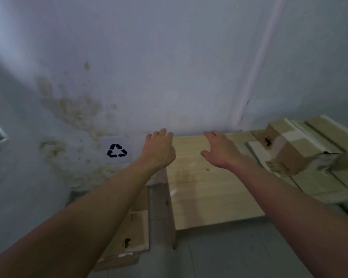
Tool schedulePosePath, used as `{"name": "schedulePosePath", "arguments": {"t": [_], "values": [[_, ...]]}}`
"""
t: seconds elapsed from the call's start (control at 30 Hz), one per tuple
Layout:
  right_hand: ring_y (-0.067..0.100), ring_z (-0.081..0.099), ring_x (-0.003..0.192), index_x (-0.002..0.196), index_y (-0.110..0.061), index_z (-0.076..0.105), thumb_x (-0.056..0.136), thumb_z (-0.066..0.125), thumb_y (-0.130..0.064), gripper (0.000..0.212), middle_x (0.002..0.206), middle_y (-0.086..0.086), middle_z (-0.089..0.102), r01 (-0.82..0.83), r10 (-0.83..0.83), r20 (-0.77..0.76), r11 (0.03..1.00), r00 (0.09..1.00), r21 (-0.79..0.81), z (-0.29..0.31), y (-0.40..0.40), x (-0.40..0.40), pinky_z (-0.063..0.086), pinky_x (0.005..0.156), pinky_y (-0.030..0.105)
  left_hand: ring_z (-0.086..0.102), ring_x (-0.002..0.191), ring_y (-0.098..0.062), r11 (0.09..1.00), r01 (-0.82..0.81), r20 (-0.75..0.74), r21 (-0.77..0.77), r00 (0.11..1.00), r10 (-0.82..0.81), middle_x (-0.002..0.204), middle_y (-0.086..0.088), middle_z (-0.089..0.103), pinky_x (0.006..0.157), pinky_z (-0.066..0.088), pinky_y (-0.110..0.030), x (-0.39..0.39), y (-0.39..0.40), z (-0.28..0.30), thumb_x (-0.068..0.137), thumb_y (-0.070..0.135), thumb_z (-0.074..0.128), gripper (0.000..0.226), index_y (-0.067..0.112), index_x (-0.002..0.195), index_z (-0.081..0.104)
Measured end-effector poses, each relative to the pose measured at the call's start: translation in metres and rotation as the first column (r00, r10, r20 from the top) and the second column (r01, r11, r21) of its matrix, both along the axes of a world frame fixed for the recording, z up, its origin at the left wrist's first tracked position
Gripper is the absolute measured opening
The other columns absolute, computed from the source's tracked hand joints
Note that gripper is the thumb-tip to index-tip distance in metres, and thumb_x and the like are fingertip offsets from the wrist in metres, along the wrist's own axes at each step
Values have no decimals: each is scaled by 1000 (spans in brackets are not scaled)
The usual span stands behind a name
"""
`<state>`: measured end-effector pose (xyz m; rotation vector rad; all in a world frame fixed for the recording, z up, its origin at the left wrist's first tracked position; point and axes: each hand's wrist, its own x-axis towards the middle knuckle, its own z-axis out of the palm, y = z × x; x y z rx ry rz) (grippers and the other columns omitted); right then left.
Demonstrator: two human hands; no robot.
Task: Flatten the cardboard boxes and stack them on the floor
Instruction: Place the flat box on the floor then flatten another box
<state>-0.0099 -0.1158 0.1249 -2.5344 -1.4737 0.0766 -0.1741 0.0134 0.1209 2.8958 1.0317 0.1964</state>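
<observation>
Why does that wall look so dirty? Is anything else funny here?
The wall has brownish blotches spreading down its left side, above and around the recycling sign; they look like damp stains. On the right, one cardboard box sits tilted on the table, its lower edge crumpled. Both hands, left and right, are empty.

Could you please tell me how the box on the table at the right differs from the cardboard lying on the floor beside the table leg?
The box on the table still has its boxy, standing shape, though it looks dented; the cardboard on the floor lies flattened.
The box sits up on the wooden table, right of both hands; the floor cardboard lies low at the left, partly hidden behind the left forearm.
Both are tan cardboard with a small dark printed mark.
</observation>
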Motion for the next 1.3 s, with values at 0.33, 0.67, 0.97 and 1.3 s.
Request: {"name": "schedulePosePath", "arguments": {"t": [0.33,0.67,0.97,1.3], "values": [[32,35,142,154,-18,32,90,65,-36,75,159,10,32,12,-12,-4,1000,1000,28,20,-129,159,37,111,43,50,121,-35,1000,20,119,1,993,-20,139,-13,47,102,38,-47,175,-119,31,93,25,44,48,9,137,46],[32,40,137,148,-20,39,86,64,-39,70,147,7,44,44,-40,-119,999,992,31,7,-193,290,42,106,45,51,122,-32,999,49,99,-6,994,-48,141,-11,48,103,37,-45,305,-187,11,94,26,44,48,11,140,45],[31,39,137,151,-16,36,92,63,-34,67,153,9,39,74,-79,-179,997,981,-38,-49,-206,427,39,109,44,54,117,-33,993,77,139,-94,988,-63,137,-10,51,98,42,-44,457,-187,-38,93,27,45,48,13,138,47],[31,38,139,144,-10,48,102,48,-20,43,151,13,42,201,-201,-242,979,949,-26,-120,-230,581,35,113,42,55,111,-33,938,45,78,-343,997,-19,130,-8,51,96,44,-51,617,-201,-96,87,35,40,48,16,131,48]]}}
